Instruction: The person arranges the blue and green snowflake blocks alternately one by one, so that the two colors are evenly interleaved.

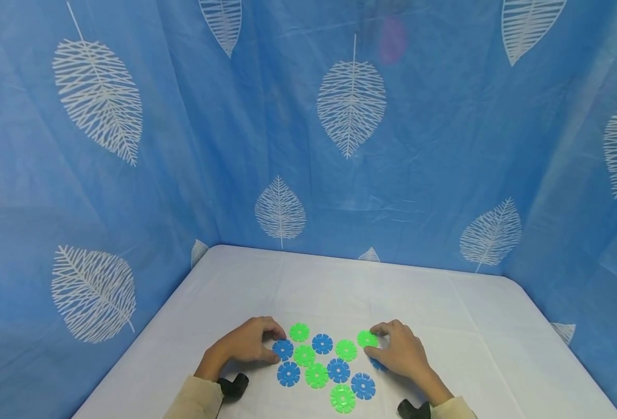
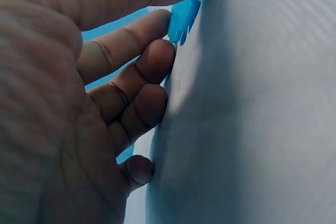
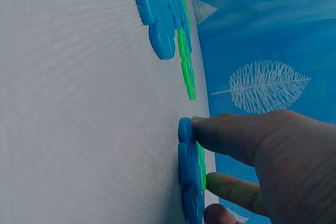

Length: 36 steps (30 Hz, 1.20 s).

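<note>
Notched plastic interlocking discs, blue and green, lie flat on the white tabletop. My left hand [image 1: 249, 340] is at the left end of the group, thumb and index finger at opposite edges of a blue disc [image 1: 283, 350]. In the left wrist view that blue disc [image 2: 184, 20] shows between thumb and fingertips, and the other fingers are bent against the table. At the right end, my right hand [image 1: 400, 351] pinches a green disc [image 1: 366, 338] by its edges. Another blue disc [image 3: 190, 174] lies close beside it, partly hidden under this hand in the head view.
Between the hands are several more discs, among them a blue one [image 1: 322, 343] and a green one [image 1: 343, 398] nearest me. The white table [image 1: 444, 314] meets a blue curtain [image 1: 418, 192] with white leaf prints at its back and sides. Black wrist mounts [image 1: 233, 386] sit beside both wrists.
</note>
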Motion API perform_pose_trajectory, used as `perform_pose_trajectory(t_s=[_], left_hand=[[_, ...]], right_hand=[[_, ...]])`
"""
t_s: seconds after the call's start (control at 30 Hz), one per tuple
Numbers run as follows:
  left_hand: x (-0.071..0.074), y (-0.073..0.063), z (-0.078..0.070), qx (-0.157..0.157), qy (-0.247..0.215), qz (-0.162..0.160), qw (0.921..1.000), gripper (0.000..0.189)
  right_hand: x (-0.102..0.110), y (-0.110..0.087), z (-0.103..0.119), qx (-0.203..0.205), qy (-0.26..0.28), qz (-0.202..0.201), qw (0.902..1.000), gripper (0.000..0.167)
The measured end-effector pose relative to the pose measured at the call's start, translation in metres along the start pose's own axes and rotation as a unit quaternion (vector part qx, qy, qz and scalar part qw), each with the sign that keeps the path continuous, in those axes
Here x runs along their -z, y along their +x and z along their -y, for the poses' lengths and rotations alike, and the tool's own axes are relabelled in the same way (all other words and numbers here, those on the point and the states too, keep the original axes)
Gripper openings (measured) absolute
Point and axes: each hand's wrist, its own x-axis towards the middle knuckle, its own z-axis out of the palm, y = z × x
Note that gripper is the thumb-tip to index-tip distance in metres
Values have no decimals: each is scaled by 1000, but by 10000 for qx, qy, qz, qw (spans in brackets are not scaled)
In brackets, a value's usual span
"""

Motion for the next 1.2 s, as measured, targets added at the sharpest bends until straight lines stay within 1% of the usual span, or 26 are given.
perform_pose_trajectory(t_s=[0.17,0.43,0.6,0.77,0.87,0.97,1.2], left_hand=[[-1,-1,1,-24,-122,17,9999,40],[1,-2,0,-150,-527,96,9984,39],[2,-1,2,-287,-582,75,9979,39],[3,-1,3,-404,-701,164,9966,39],[3,-1,3,-390,-849,232,9954,39],[4,-2,3,-336,-1000,238,9941,39],[6,-2,7,-302,-1216,81,9921,41]], right_hand=[[-1,0,1,-66,-14,-7,10000,44],[1,-1,3,-56,-23,-6,10000,45],[2,0,2,22,5,-22,10000,44],[0,1,2,-73,-28,9,10000,44],[-1,1,2,-161,-30,35,9999,44],[0,1,2,-157,-4,31,9999,44],[2,0,1,-50,18,63,10000,45]])
